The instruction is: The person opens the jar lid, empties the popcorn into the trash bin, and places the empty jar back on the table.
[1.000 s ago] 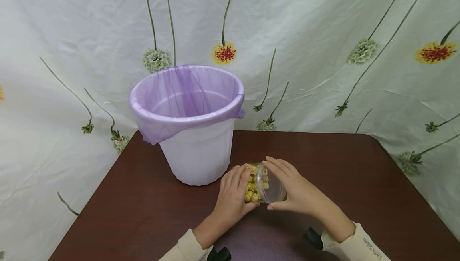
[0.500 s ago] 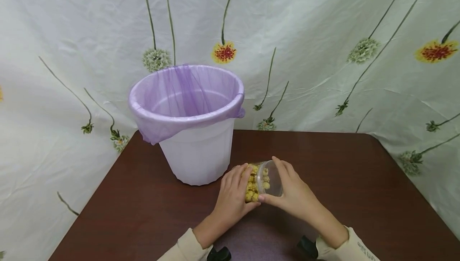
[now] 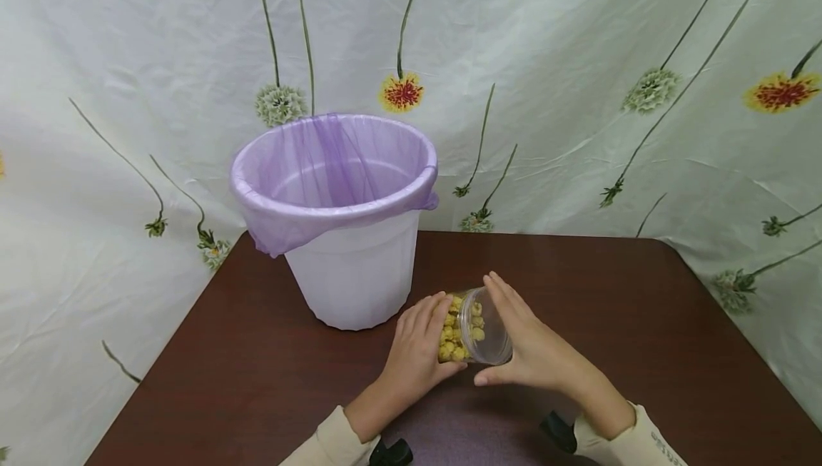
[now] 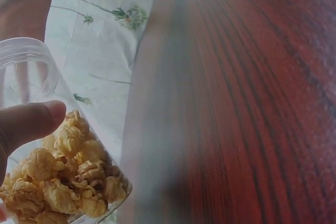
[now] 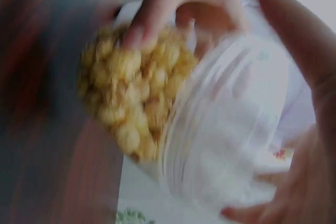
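Observation:
A clear jar of yellow popcorn (image 3: 452, 337) lies tilted on its side above the table, its clear screw lid (image 3: 491, 341) facing right. My left hand (image 3: 414, 341) grips the jar's body from the left, with the thumb (image 4: 37, 121) across its wall in the left wrist view. Around the lid end, my right hand (image 3: 539, 345) has its fingers and thumb spread wide. Its thumb stands off the lid; whether the fingertips touch the rim cannot be told. The right wrist view is blurred, showing popcorn (image 5: 126, 87) behind the lid's ridged edge (image 5: 181, 124).
Behind and left of the hands stands a white bin (image 3: 359, 273) with a purple liner (image 3: 334, 216) folded over its rim. The dark brown table (image 3: 578, 280) ends at a flower-printed cloth (image 3: 552, 95).
Half a second ago the right thumb and fingers closed in on the lid; now they have spread and drawn back rightward. The left hand and jar have stayed nearly still.

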A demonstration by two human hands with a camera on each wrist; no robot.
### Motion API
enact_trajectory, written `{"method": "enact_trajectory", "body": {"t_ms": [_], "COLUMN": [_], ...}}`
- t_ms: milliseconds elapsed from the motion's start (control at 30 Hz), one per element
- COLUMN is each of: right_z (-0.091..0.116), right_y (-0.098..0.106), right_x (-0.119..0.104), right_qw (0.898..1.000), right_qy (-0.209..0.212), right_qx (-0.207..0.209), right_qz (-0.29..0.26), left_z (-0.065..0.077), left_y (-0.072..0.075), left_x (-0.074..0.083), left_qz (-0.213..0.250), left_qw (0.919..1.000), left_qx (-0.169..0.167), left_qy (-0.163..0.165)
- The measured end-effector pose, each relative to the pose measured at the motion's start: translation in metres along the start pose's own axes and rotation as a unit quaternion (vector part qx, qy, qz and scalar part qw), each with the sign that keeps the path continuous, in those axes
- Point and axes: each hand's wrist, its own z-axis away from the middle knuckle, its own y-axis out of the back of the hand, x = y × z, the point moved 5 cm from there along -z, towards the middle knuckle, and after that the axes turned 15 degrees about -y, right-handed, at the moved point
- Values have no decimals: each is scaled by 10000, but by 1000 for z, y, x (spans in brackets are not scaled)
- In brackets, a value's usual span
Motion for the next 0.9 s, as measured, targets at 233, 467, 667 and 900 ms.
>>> {"method": "enact_trajectory", "body": {"t_ms": [233, 467, 667, 900], "right_z": [3, 0, -1, 0], "right_y": [-4, -2, 3, 8], "right_x": [1, -1, -1, 0], "right_qw": [9916, 9935, 9988, 9956], "right_qy": [-1269, -1032, -219, 815], "right_qx": [230, 466, 342, 306], "right_qz": [-74, 132, 261, 342], "left_z": [0, 0, 0, -1], "left_y": [0, 0, 0, -1], "left_x": [0, 0, 1, 0], "left_qz": [-31, 11, 139, 289], "left_qw": [10000, 10000, 9999, 9995], "left_qx": [-24, -21, 5, -109], "left_qy": [29, 20, 6, -49]}}
